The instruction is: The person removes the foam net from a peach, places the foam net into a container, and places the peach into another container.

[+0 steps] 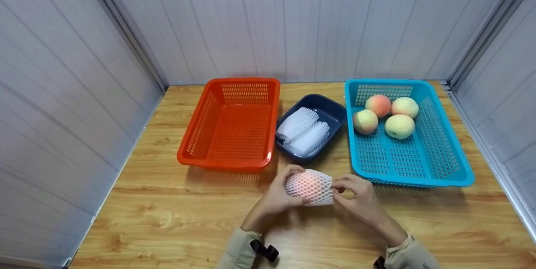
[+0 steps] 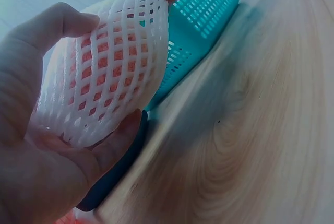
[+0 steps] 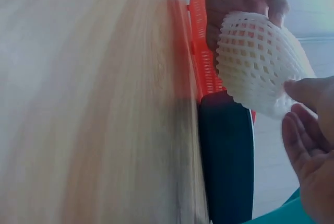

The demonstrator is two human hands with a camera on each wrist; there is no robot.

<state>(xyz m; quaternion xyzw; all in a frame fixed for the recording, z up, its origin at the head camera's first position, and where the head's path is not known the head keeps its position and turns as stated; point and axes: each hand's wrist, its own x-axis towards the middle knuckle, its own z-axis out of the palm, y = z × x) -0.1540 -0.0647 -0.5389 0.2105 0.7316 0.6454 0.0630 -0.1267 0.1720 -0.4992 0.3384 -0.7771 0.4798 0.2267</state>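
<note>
A peach (image 1: 307, 183) sits inside a white foam net sleeve (image 1: 323, 188), its pink skin showing through the mesh. My left hand (image 1: 281, 193) grips the sleeved peach from the left, thumb on one side and fingers on the other. At the sleeve's right end, my right hand (image 1: 358, 197) pinches the rim between thumb and fingers. In the left wrist view the net (image 2: 117, 62) is stretched round the fruit. The right wrist view shows the right thumb (image 3: 308, 92) against the net's edge. Both hands hold it above the table in front of the baskets.
An orange basket (image 1: 228, 164) stands at the left. Beside it, a dark blue tray (image 1: 335, 112) contains white foam net sleeves (image 1: 307, 135). The turquoise basket (image 1: 454, 151) on the right holds several peaches (image 1: 400, 126). Pale panel walls (image 1: 268, 26) enclose the wooden table (image 1: 167, 214).
</note>
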